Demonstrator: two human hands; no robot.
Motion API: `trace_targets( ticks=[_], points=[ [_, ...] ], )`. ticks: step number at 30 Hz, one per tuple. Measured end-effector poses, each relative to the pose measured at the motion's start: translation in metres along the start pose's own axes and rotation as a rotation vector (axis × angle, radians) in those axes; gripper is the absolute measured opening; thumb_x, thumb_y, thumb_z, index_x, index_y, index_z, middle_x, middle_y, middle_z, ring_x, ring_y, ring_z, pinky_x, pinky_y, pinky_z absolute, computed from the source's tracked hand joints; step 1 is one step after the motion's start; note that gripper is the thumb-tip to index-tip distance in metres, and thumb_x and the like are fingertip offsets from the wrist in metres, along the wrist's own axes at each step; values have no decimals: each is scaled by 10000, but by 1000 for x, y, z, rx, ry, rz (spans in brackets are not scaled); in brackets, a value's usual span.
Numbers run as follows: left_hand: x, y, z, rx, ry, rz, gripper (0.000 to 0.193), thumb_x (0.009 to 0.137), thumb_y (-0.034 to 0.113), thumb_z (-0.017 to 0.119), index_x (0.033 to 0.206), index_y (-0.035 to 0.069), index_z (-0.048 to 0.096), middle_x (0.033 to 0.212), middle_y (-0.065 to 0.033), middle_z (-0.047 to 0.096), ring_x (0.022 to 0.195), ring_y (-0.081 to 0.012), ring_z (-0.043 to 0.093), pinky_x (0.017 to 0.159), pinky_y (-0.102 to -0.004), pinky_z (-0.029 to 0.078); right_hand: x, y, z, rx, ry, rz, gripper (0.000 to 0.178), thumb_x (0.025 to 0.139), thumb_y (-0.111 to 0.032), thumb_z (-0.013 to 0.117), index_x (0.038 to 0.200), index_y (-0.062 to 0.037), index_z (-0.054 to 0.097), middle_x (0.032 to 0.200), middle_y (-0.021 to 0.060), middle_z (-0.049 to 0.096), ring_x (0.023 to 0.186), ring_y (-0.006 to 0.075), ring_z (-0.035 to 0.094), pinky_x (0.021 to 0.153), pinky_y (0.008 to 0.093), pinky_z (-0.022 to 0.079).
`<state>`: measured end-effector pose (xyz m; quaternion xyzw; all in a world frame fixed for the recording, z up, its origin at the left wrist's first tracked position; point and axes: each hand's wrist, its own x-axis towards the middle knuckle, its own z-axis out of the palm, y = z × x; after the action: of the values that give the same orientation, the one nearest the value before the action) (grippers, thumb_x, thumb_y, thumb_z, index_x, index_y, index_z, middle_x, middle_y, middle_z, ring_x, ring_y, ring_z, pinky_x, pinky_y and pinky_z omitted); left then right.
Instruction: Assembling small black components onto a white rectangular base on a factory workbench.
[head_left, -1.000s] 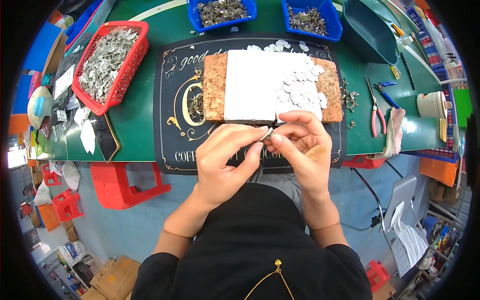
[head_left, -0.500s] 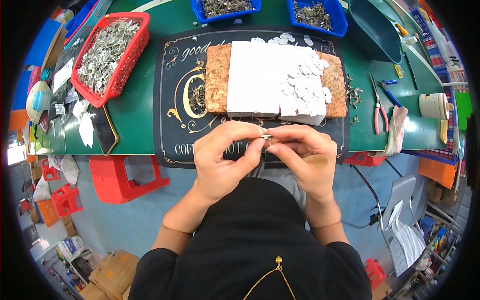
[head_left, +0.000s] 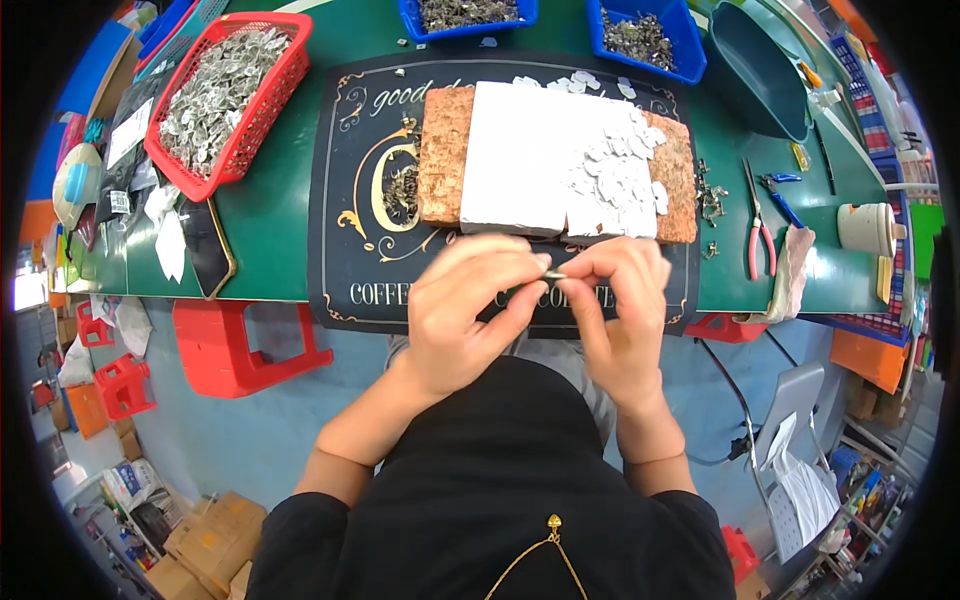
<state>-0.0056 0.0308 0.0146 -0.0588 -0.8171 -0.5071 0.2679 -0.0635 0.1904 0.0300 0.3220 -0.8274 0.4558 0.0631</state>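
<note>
My left hand and my right hand meet over the near edge of the dark printed mat. Between their fingertips is a small, thin metal piece, pinched from both sides; its exact kind is too small to make out. Just beyond the hands lies a white block, resting between two brown cork-like blocks. Small flat white pieces are heaped on its right part, and several more lie behind it. Small metal clips sit on the mat to the left.
A red basket of small pale pieces stands at the left beside a phone. Two blue bins of metal parts are at the back. At the right lie pink-handled pliers, blue cutters, a cloth and a white roll.
Both hands, with the small piece between them, have shifted slightly right in the picture. The right fingers have straightened a little. The whole view has shifted slightly.
</note>
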Motion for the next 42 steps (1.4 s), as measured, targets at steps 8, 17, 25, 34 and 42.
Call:
trace_targets(
  ticks=[8,17,25,34,42],
  points=[
    [21,-16,7,534,-42,189,412,640,120,775,1027,43,656,1124,-87,639,1088,-310,578,955,-441,439,17,12,9,-231,18,-149,138,717,-24,693,831,-76,637,798,33,567,799,234,503,732,365,372],
    [20,-25,13,548,66,268,330,679,110,739,992,39,665,1071,-89,668,1037,-285,618,915,-411,474,22,14,14,-281,108,-222,172,666,-6,715,811,-82,660,791,21,598,809,242,505,748,353,387],
    [34,-24,-29,177,-25,41,173,748,48,714,919,28,699,959,-101,687,931,-245,636,825,-337,492,22,4,7,-386,75,-207,137,711,-18,707,824,-67,648,811,37,609,907,246,483,828,370,348],
    [62,-70,-80,696,-150,-79,80,780,56,680,816,6,630,798,-99,620,709,-224,582,658,-340,462,16,-4,6,107,85,-204,219,674,40,700,881,-11,652,839,98,641,818,248,570,756,334,456],
    [54,-58,-75,413,72,-193,103,780,21,658,881,-4,658,737,-86,621,626,-162,603,593,-280,470,14,-1,12,390,52,68,214,695,90,645,895,13,650,872,100,633,786,156,565,681,241,427]
  ],
)
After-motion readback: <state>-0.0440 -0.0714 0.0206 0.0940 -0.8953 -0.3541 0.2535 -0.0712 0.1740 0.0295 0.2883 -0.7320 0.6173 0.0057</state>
